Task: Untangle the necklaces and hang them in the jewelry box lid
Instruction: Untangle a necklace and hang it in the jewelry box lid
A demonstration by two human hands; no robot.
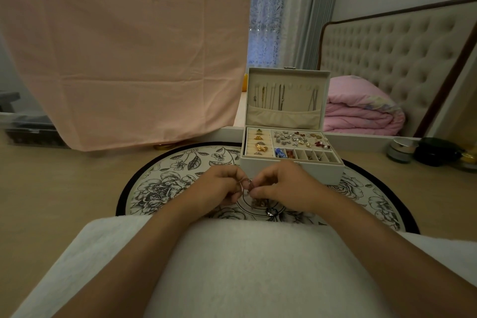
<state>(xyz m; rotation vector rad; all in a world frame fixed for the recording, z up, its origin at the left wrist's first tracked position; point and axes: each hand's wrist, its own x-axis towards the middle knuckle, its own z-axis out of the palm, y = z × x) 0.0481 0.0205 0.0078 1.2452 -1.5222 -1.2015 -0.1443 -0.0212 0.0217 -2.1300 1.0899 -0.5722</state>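
Note:
A tangle of thin necklaces (pixel 247 185) hangs between my two hands, just in front of the cream jewelry box (pixel 291 171). My left hand (pixel 219 184) pinches it from the left with curled fingers. From the right, my right hand (pixel 284 187) pinches the same tangle. More chain and a dark pendant (pixel 271 211) lie on the mat below. The box lid (pixel 287 73) stands upright, and several necklaces (pixel 271 97) hang from hooks inside it, their ends in the lid pocket.
The box tray holds rings, earrings and beads. A round floral mat (pixel 165 186) covers the wooden table. A pink cloth (pixel 124 54) hangs at the back left. Jars and a dark case (pixel 436 151) stand at the right. A white towel (pixel 245 266) lies across my lap.

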